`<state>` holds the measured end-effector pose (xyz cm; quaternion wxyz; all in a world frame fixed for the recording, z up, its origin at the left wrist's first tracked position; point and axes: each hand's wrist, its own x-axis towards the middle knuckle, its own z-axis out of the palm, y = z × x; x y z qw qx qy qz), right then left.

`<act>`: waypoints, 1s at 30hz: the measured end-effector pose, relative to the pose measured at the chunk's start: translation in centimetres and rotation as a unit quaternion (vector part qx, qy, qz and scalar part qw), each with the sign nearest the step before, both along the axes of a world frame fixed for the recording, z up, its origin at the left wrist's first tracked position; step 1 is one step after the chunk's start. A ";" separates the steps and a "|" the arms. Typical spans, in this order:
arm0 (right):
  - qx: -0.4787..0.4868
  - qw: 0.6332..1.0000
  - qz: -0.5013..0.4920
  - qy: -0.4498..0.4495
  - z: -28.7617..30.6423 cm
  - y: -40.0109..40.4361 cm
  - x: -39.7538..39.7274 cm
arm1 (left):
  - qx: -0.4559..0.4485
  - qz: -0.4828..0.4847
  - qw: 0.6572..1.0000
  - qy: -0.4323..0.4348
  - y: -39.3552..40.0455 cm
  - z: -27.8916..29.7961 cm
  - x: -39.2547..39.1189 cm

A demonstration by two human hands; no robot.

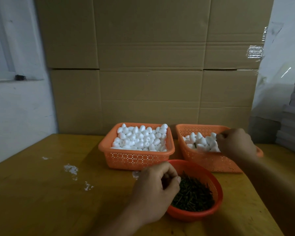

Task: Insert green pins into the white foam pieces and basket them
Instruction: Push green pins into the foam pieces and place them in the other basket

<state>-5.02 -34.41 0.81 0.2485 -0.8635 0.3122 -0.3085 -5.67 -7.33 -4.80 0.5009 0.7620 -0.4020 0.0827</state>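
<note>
left hand [156, 189] over near-left rim of round orange bowl [217, 189], fingers curled into green pins [194, 195], pinch likely but pin in grip can't tell; right hand [235, 143] curled over right orange basket [209, 160], fingertips among white foam pieces [201, 142], whether it holds one can't tell; left orange basket [134, 159] heaped with plain foam pieces [140, 138]; all on yellow table [41, 193], cardboard wall [152, 65] behind

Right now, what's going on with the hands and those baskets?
Left hand picking at green pins in the round bowl. Right hand over right basket, grip unclear. Nothing blocking.
</note>
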 end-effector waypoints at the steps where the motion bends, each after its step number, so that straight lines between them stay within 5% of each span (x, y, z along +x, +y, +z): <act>1: 0.011 0.999 0.021 -0.028 -0.1 0.6 -0.5 | 0.004 -0.005 1.000 -0.001 0.0 0.0 0.0; 8: 0.028 0.972 0.180 -0.146 -0.5 6.0 -4.7 | 0.001 -0.014 1.000 -0.012 -0.1 0.0 0.3; 16: -0.070 0.964 0.257 -0.020 -2.9 9.1 -6.7 | -0.034 0.077 0.996 -0.010 0.5 2.8 4.2; 23: -0.130 0.956 0.260 -0.031 -3.0 10.5 -7.2 | 0.130 0.151 0.980 0.022 -0.7 6.4 11.5; 30: -0.144 0.953 0.263 -0.043 -3.3 10.7 -7.2 | 0.354 0.152 0.922 0.034 -2.1 6.9 15.6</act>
